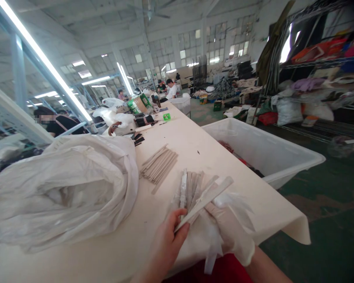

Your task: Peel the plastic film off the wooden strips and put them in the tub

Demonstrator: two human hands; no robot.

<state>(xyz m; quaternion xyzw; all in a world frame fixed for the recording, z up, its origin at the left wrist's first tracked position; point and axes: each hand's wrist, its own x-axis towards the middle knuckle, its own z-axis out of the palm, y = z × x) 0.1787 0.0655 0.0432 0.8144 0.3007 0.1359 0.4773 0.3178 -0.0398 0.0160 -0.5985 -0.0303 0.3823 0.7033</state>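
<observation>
My left hand [172, 236] is closed on the lower end of a long, flat beige strip [214, 192], thumb and fingers pinching it. My right hand [231, 230], in a pale glove, meets the same strip from the right, its fingertips against the strip's lower edge and partly hidden. Thin, see-through plastic film [214, 249] hangs between the hands. Just behind them on the table lies a bundle of similar strips [191, 184], partly in clear plastic. Farther back, a flat pile of beige strips [161, 165] rests on the table.
A large white sack [106, 169] slumps on the left of the pale table [153, 232]. Along the right edge stands a white plastic bin [286, 159] with cloth inside. Bags and a small green box [166, 117] sit farther back. Another person [61, 122] is at the left.
</observation>
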